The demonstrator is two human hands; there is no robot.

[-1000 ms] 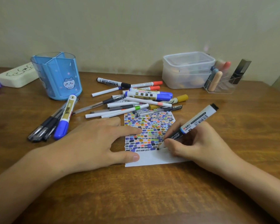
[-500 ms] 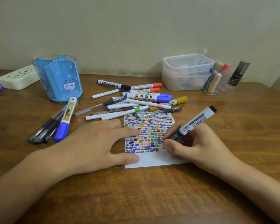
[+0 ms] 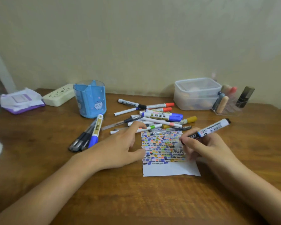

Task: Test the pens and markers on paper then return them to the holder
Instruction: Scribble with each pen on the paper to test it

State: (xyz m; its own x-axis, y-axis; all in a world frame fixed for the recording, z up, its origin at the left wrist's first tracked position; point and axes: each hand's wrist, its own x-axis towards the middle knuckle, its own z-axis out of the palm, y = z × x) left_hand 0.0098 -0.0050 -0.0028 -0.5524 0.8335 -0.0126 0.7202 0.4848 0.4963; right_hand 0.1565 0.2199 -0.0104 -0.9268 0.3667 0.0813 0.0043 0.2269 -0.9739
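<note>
Right hand (image 3: pixel 208 148) grip on black-tipped white marker (image 3: pixel 209 129) above swatch-covered paper (image 3: pixel 165 168).

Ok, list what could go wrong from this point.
1. The uncapped marker in the right hand hangs over the paper; its tip could smear the swatches or mark the table.
2. The left hand reaches toward the loose pile of pens; a nudge could roll some away.
3. No cap for the marker is visible, so it may go into the blue holder uncapped.
</note>
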